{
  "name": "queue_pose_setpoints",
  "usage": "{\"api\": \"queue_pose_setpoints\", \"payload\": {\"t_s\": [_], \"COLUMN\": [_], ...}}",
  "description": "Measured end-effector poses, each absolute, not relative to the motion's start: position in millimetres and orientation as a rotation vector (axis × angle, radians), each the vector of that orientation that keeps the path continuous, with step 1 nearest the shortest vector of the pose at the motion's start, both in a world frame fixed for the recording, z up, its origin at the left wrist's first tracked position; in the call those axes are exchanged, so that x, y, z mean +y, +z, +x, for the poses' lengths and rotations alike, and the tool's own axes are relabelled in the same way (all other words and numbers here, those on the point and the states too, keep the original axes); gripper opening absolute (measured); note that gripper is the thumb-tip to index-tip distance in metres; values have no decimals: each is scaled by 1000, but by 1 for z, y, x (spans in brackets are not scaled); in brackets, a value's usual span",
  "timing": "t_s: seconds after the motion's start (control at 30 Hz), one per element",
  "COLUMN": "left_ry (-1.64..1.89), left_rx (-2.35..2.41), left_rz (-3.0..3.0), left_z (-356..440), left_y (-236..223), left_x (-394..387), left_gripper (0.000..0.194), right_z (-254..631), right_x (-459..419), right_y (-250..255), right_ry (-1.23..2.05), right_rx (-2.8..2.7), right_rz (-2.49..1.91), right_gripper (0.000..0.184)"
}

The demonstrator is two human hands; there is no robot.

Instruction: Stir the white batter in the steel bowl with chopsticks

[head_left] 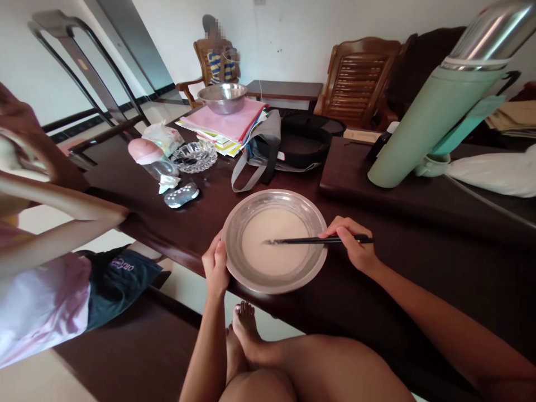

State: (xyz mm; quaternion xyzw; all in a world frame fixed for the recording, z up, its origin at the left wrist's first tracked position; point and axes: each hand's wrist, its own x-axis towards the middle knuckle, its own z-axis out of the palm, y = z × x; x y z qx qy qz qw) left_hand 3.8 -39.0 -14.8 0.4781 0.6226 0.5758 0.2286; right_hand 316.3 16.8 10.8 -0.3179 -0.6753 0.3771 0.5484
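A wide metal bowl (274, 286) stands at the near edge of the dark wooden table, with a pale, creamy liquid (272, 223) in it. My left hand (215, 262) grips the bowl's left rim, the thumb on the near side. In my right hand (354, 243) I hold black chopsticks (301, 240) almost level across the bowl's right rim. Their tips are at the liquid near the bowl's middle and look coated with it. The fingers of my right hand are closed round the thick ends.
Beyond the bowl lie a grey-and-black bag (301, 145), a glass ashtray (195, 157), a pink-topped bottle (146, 152) and a remote (181, 195). Another metal bowl (224, 100) sits on papers. A green thermos (435, 123) stands at right. One person sits close at left, another far back.
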Motion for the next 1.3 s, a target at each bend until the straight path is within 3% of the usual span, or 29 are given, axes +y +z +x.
{"api": "queue_pose_setpoints", "payload": {"t_s": [0.2,0.37,0.5,0.7,0.93,1.13,1.3], "left_ry": [1604,1620,1615,1663,1657,1668,1666], "left_rx": [1689,1697,1693,1678,1664,1672,1679], "left_rz": [1322,1335,1339,1334,1332,1324,1334], "left_z": [5,5,4,2,3,1,1], "left_y": [-14,-14,-15,-20,-21,-23,-23], "left_x": [-40,-40,-39,-39,-39,-38,-39], "left_gripper": [59,57,58,55,54,56,54], "right_z": [317,318,318,318,318,318,315], "right_x": [18,19,20,20,19,21,19], "right_y": [11,11,9,7,6,10,12], "right_ry": [877,879,867,892,1021,852,956], "right_rx": [-1447,-1645,-1407,-1620,-1552,-1429,-1529], "right_rz": [-692,-726,-654,-671,-564,-623,-656], "right_gripper": [31,23,29,22,26,26,26]}}
